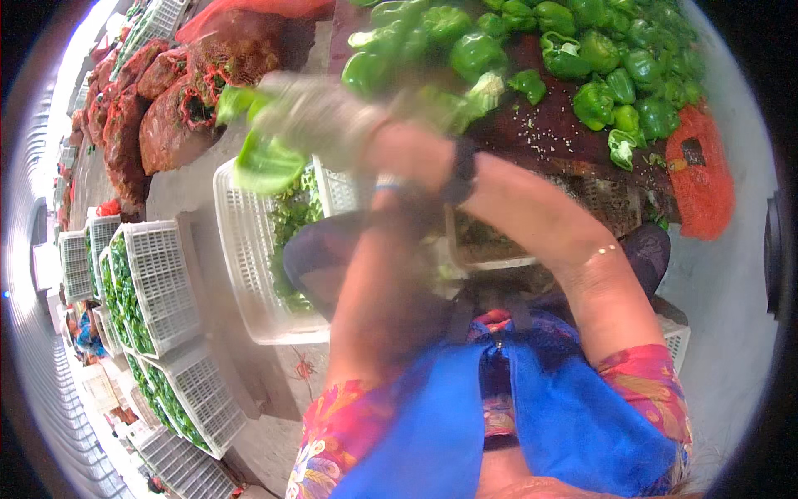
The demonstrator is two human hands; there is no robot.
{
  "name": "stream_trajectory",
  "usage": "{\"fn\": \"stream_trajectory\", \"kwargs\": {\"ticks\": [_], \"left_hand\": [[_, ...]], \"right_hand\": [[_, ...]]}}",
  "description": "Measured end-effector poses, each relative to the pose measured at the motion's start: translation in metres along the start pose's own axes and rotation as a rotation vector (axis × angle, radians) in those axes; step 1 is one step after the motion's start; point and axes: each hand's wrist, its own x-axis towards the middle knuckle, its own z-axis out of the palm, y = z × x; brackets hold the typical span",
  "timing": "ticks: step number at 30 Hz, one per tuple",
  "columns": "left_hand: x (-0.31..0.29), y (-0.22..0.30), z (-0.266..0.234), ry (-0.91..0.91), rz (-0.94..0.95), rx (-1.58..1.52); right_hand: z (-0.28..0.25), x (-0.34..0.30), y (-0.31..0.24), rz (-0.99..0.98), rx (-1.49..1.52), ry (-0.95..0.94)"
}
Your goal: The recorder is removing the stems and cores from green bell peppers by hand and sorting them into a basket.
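Note:
My right hand, in a pale glove, reaches across to the left, smeared by motion. Right at its fingers are green bell pepper pieces, above the edge of a white plastic crate; whether the fingers grip them cannot be made out. Green pieces lie inside that crate. My left forearm passes under the right wrist, and my left hand is blurred and partly hidden, among the peppers' near edge. A pale pepper core lies on the dark red table surface beyond.
Whole green bell peppers pile up at the far right, with seeds scattered before them. Red mesh netting hangs by the table's right edge. Full reddish mesh sacks stand far left. Stacked white crates of green peppers line the left.

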Motion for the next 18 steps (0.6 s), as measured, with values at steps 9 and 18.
{"fn": "stream_trajectory", "kwargs": {"ticks": [9, 18], "left_hand": [[-0.059, 0.146, -0.008, 0.339, 0.037, 0.329], [-0.060, 0.153, -0.001, 0.315, -0.026, -0.058]], "right_hand": [[-0.054, -0.129, 0.039, 0.232, -0.263, 0.257], [-0.055, -0.196, 0.145, 0.877, -0.506, -0.314]]}}
